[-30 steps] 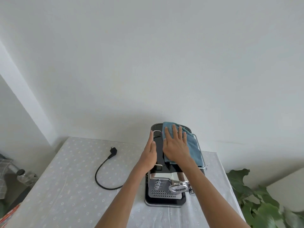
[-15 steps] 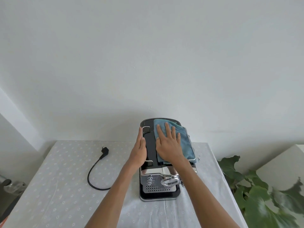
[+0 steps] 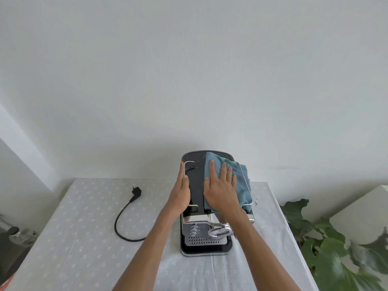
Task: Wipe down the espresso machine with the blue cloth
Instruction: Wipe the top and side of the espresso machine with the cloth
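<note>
Machine: one espresso machine (image 3: 196, 186), black top and chrome front, stands on the table (image 3: 84, 248).
Cloth: one blue cloth (image 3: 215, 162) is spread over the right half of the machine's top, its edge draped across the right chrome rail (image 3: 244, 181).
Right hand (image 3: 220, 191): lies flat on the cloth, fingers straight and spread, pressing it down.
Left hand (image 3: 181, 192): straight fingers lie along the machine's left top edge and grip nothing.
Handling, cloth: judged soft, light and limp. It probably bunches unless held under a flat palm at its middle.
Handling, machine: judged heavy and rigid, with a glossy top that is probably slippery. Brace it at the left edge.
Count: two hands; one power cord (image 3: 126, 217) left of the machine; one plant (image 3: 336, 259) right of it.
</note>
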The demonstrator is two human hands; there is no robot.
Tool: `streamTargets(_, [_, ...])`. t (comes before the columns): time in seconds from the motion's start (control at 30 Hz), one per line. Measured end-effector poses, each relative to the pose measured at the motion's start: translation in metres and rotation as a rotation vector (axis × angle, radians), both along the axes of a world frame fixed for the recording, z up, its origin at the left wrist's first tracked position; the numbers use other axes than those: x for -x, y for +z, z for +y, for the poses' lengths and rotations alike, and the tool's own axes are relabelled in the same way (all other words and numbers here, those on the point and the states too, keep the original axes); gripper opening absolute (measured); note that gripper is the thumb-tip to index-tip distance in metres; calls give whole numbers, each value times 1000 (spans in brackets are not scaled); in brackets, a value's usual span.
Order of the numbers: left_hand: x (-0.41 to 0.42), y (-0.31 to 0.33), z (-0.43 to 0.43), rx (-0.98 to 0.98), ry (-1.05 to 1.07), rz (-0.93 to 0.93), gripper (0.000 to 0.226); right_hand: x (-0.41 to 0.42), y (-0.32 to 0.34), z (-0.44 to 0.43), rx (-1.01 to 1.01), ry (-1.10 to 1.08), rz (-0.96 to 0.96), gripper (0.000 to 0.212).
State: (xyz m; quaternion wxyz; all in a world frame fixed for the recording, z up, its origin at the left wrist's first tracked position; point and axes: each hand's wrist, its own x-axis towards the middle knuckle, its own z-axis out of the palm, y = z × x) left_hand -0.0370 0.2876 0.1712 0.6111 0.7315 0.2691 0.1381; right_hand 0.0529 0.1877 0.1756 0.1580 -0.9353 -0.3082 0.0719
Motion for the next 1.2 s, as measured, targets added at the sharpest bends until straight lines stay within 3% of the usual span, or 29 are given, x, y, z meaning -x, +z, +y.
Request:
streamTargets(0.2, [1,-2,0,17,1,-17,50,16,-4,-21,-22,161,-47,57])
streamTargets(0.3, [0,-2,1,32,14,-38,50,14,-2,-11,36,232,-119,72])
streamTargets(0.47, [-2,-4,0,26,8,-40,50,-13,2,22,99,206,-137,56])
streamTargets(0.63, [0,-1,1,38,-9,-32,50,-57,8,55,108,171,-59,56])
streamTargets(0.93, [-2,-2,1,28,-1,-38,50,-18,-2,10,22,248,-133,55])
streamTargets(1.2, [-1,1,1,46,-11,-42,50,-48,0,47,36,183,-113,56])
